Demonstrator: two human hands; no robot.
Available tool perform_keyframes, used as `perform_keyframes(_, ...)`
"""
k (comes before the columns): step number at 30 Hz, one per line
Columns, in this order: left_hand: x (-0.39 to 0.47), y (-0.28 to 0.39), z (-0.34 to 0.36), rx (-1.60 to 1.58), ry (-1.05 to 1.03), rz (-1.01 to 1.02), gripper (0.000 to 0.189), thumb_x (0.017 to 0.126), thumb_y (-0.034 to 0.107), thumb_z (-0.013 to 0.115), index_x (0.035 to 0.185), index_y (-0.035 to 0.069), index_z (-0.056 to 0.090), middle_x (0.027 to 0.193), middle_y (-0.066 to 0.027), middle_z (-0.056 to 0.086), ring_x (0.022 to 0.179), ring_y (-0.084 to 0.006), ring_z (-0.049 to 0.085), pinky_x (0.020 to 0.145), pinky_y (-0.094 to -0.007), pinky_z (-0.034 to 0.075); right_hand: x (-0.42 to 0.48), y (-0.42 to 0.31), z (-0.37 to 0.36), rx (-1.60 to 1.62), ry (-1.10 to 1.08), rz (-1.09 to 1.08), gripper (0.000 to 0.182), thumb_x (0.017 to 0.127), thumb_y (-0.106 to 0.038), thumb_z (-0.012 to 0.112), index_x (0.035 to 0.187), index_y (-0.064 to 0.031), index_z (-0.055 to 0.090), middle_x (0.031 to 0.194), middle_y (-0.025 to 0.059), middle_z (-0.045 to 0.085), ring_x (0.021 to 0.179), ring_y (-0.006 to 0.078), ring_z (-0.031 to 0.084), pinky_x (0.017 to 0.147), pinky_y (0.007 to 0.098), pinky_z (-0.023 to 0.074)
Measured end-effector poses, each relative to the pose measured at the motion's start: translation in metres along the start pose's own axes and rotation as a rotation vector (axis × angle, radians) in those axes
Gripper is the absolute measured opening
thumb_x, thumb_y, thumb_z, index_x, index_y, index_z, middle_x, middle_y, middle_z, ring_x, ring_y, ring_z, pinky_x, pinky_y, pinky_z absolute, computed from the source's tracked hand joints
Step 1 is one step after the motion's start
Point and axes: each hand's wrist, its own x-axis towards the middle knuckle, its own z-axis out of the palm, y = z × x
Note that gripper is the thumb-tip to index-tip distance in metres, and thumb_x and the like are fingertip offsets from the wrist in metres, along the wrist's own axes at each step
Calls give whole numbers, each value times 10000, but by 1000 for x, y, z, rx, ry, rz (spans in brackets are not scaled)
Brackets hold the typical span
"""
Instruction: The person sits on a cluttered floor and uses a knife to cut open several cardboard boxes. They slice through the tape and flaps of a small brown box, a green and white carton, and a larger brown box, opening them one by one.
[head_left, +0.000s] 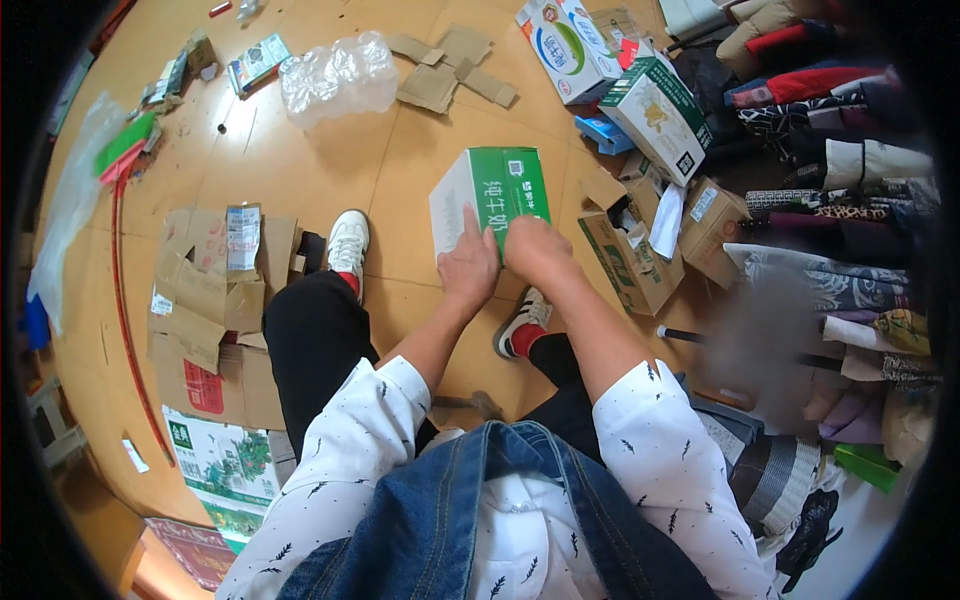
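Observation:
A green and white cardboard milk carton box (491, 176) is in front of me, between and beyond my shoes. My left hand (471, 262) rests at its near left part, with the index finger extended along the white side and the thumb by the green face. My right hand (538, 246) is curled against the green face near its right edge; its fingertips are hidden, so I cannot tell what they grip. The box's near end is partly covered by both hands.
Flattened cardboard (244, 375) lies at left, beside a long red-handled broom (120, 277). Cardboard boxes (652, 112) and an opened carton (637, 262) stand at right, near hanging clothes (847, 210). Plastic-wrap packaging (337, 79) and torn cardboard (450, 71) lie ahead.

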Motion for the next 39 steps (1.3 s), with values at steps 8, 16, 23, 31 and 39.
perform_keyframes(8,-8,-11,17,67,81,98,584,927,358,332,1414,79,167,1057,-148,605,875,-325,589,781,-487,378,-19,35,35,34,-80,56,208,770,-68,475,820,58,633,898,284,604,853,415,601,753,460,476)
perform_keyframes(16,-7,-3,6,53,74,84,560,928,332,338,1403,69,202,1020,-157,620,866,-327,594,739,-466,374,-48,51,39,75,-168,70,242,799,-114,494,926,63,600,995,301,584,951,414,577,805,470,465)
perform_keyframes(23,2,-7,13,108,200,179,500,945,333,314,1373,80,254,849,-172,645,707,-361,609,610,-472,434,-71,66,49,155,-213,53,238,831,-136,459,892,64,573,927,298,597,898,447,581,773,507,462)
perform_keyframes(31,1,-10,12,172,156,205,512,947,310,317,1383,66,205,836,-183,645,693,-376,605,623,-489,396,-57,38,74,14,22,29,219,839,-108,440,918,80,522,895,282,618,877,401,618,727,475,496)
perform_keyframes(39,-1,-4,3,157,19,147,582,931,319,356,1374,-24,201,927,-159,635,762,-332,600,669,-474,385,-23,40,66,85,147,85,172,777,-64,498,897,48,548,834,257,624,842,394,617,733,461,493)
